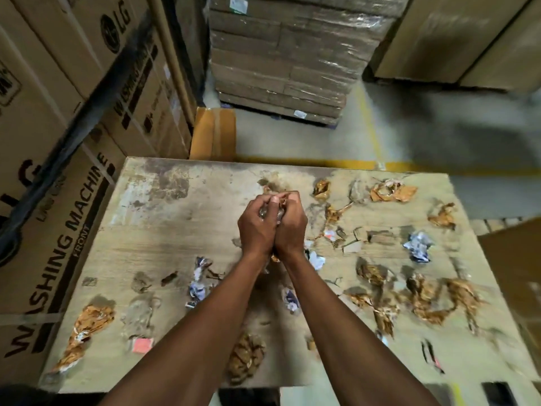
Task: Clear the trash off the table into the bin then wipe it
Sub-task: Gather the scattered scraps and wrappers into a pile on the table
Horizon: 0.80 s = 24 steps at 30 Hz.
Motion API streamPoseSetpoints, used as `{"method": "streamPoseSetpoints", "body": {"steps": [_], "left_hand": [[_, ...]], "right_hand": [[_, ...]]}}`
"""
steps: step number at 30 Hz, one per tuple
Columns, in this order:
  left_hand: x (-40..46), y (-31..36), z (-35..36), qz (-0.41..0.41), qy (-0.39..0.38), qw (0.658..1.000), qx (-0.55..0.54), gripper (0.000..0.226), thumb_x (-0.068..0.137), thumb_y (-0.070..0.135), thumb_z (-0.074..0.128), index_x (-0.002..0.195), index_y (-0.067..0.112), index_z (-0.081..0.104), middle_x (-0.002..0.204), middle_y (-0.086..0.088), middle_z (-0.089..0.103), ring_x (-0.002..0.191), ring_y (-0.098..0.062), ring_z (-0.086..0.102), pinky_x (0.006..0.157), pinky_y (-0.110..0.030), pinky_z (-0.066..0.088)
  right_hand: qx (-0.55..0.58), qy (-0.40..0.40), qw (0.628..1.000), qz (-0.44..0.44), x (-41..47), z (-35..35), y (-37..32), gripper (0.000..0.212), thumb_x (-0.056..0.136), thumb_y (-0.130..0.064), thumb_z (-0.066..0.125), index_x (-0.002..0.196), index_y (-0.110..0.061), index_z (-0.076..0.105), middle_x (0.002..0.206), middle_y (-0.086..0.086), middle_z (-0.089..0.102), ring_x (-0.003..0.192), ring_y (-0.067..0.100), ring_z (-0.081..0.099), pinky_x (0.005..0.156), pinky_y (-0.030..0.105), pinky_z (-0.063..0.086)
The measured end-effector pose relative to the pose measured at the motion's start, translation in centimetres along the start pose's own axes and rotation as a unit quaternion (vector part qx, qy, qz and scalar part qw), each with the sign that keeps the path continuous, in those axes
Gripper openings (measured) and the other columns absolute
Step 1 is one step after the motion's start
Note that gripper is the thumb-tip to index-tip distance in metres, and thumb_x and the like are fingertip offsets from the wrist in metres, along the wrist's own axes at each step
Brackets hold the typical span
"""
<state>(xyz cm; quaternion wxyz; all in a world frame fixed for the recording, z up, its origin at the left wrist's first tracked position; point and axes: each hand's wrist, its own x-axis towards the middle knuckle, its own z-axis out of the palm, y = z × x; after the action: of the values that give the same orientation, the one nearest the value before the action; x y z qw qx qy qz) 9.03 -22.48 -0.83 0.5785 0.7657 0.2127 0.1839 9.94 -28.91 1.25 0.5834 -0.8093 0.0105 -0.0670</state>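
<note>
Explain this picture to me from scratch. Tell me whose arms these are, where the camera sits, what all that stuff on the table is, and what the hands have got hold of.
There is no machine here. A person wears a wide-angle camera on the head, looking forward and down, so the two bare arms reaching up from the bottom edge are the wearer's own.

The left hand and right hand are pressed together above the middle of the wooden table, fingers curled round a wad of crumpled clear wrapping squeezed between them.

Trash is scattered over the table: brown crumpled wrappers mostly on the right, one long orange wrapper near the left corner, white-and-blue paper balls, and a small pink scrap.

Large cartons marked as washing machines stand on the left, and a plastic-wrapped pallet behind. No bin is clearly visible.
</note>
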Motion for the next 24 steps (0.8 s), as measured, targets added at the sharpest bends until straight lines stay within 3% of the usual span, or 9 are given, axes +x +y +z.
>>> {"method": "streamPoseSetpoints", "body": {"steps": [3,6,10,15,21,24], "left_hand": [[-1.8,0.9,3.4,0.032,-0.036,0.999,0.016,0.028,0.105,0.038,0.062,0.112,0.016,0.079,0.109,0.0,0.079,0.092,-0.007,0.066,0.079,-0.019,0.049],[-3.3,0.7,6.6,0.051,-0.092,0.994,0.037,0.024,0.109,0.034,0.062,0.116,0.017,0.077,0.109,0.0,0.078,0.093,-0.014,0.069,0.08,-0.024,0.054],[-4.7,-1.5,9.8,0.087,-0.131,0.985,0.076,0.032,0.108,0.041,0.058,0.117,0.018,0.077,0.11,0.001,0.077,0.098,-0.015,0.069,0.087,-0.033,0.056],[-6.6,-5.6,11.9,0.106,-0.149,0.977,0.113,0.023,0.109,0.035,0.062,0.115,0.018,0.076,0.111,0.002,0.072,0.101,-0.017,0.066,0.093,-0.045,0.055],[-7.4,-7.8,12.7,0.109,-0.125,0.975,0.149,0.012,0.106,0.024,0.064,0.107,0.017,0.074,0.104,0.004,0.069,0.097,-0.02,0.063,0.092,-0.052,0.053],[-7.3,-7.9,12.7,0.1,-0.142,0.973,0.152,0.01,0.107,0.023,0.064,0.106,0.017,0.073,0.102,0.004,0.067,0.095,-0.019,0.062,0.088,-0.049,0.053]], "right_hand": [[0.045,0.061,0.997,0.016,0.8,-3.6,1.6,0.022,0.105,-0.025,0.042,0.095,-0.02,0.061,0.088,0.002,0.067,0.08,0.022,0.063,0.073,0.038,0.047],[0.03,0.09,0.995,0.028,0.8,-6.7,4.1,0.021,0.105,-0.024,0.039,0.096,-0.031,0.056,0.089,-0.003,0.067,0.08,0.021,0.063,0.072,0.034,0.047],[0.011,0.098,0.995,0.028,0.8,-9.0,8.6,0.021,0.107,-0.022,0.038,0.102,-0.022,0.058,0.09,-0.006,0.067,0.08,0.004,0.062,0.071,0.018,0.044],[-0.018,0.084,0.996,0.031,-0.8,-10.2,13.9,0.025,0.112,-0.025,0.04,0.11,-0.013,0.062,0.099,0.001,0.066,0.086,0.011,0.058,0.075,0.008,0.039],[-0.057,0.057,0.997,-0.007,-1.5,-10.3,16.8,0.02,0.109,-0.006,0.046,0.119,-0.005,0.064,0.115,0.006,0.062,0.098,0.011,0.058,0.084,0.009,0.041],[-0.071,0.052,0.996,-0.013,-1.5,-10.3,16.9,0.022,0.111,-0.006,0.046,0.128,-0.006,0.061,0.127,0.007,0.056,0.105,0.009,0.057,0.087,0.007,0.042]]}}
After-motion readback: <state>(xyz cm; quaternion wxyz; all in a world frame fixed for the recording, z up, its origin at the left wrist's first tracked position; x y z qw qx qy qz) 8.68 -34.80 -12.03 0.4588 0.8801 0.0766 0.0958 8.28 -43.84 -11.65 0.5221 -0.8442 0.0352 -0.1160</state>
